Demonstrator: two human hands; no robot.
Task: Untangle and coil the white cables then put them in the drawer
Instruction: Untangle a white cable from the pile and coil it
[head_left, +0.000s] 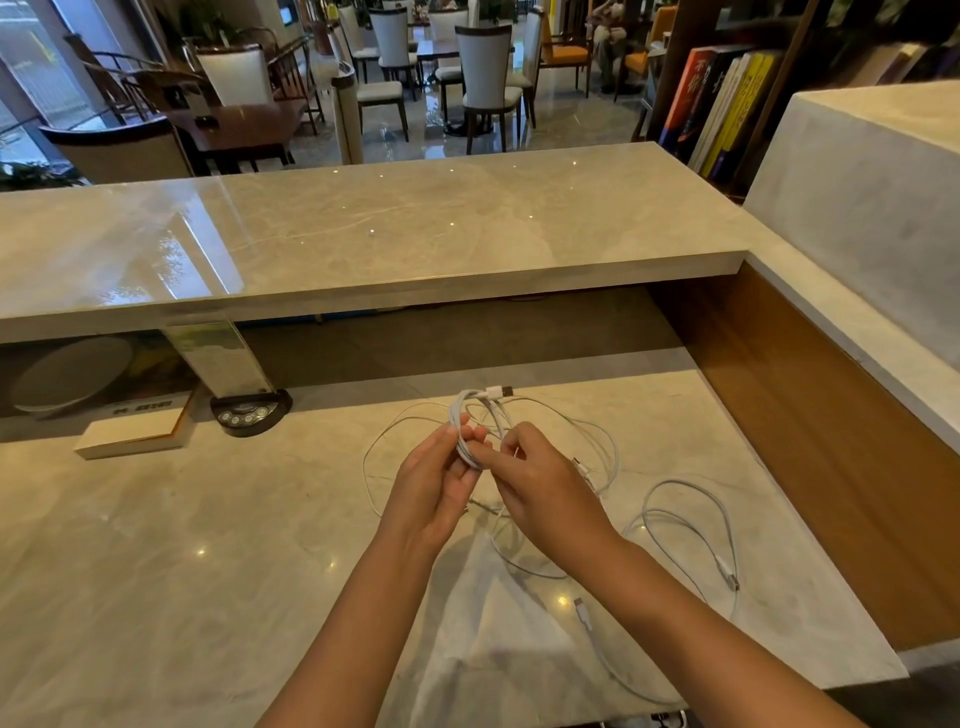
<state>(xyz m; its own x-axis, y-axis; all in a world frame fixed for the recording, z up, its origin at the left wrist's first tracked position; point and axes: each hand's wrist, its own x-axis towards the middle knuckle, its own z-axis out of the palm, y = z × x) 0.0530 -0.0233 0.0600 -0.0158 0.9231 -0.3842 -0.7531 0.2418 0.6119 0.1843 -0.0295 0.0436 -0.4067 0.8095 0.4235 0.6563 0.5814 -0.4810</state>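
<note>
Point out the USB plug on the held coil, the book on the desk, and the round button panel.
USB plug (502, 391), head view, on its white housing.
book (132, 434), head view, on its page edge.
button panel (251, 413), head view, on its dark top.

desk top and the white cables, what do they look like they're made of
Desk top: looks like polished marble or a stone-look slab, beige with faint veins and glossy ceiling-light reflections; real stone or laminate, cannot tell. White cables: likely a smooth plastic or rubber jacket, bending in soft loops, with a metal-tipped USB plug.
</note>
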